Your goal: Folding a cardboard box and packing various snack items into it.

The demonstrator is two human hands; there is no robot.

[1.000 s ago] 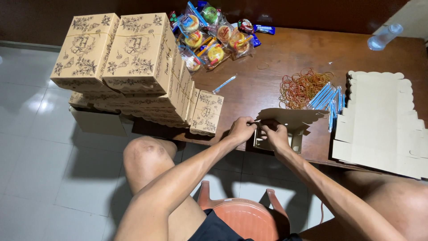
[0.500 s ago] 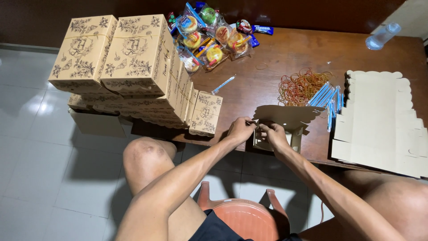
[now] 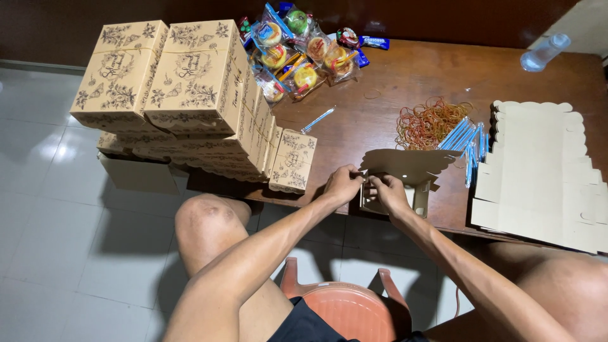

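A half-folded brown cardboard box (image 3: 405,166) stands at the near edge of the dark wooden table (image 3: 405,82). My left hand (image 3: 342,184) grips its left flap with the fingers pinched on the card. My right hand (image 3: 387,192) holds the same box just beside it, fingers curled over the front panel. The two hands almost touch. The lower part of the box is hidden behind them.
Stacked printed brown boxes (image 3: 183,82) fill the table's left end. Wrapped snacks (image 3: 297,50) lie at the back, rubber bands (image 3: 430,120) and blue straws (image 3: 467,136) in the middle, flat box blanks (image 3: 544,171) at right. A plastic bottle (image 3: 543,52) lies far right. An orange stool (image 3: 342,307) is under me.
Both hands stay on the box at the table edge; the fingers have shifted slightly on the flaps. Nothing else has moved.
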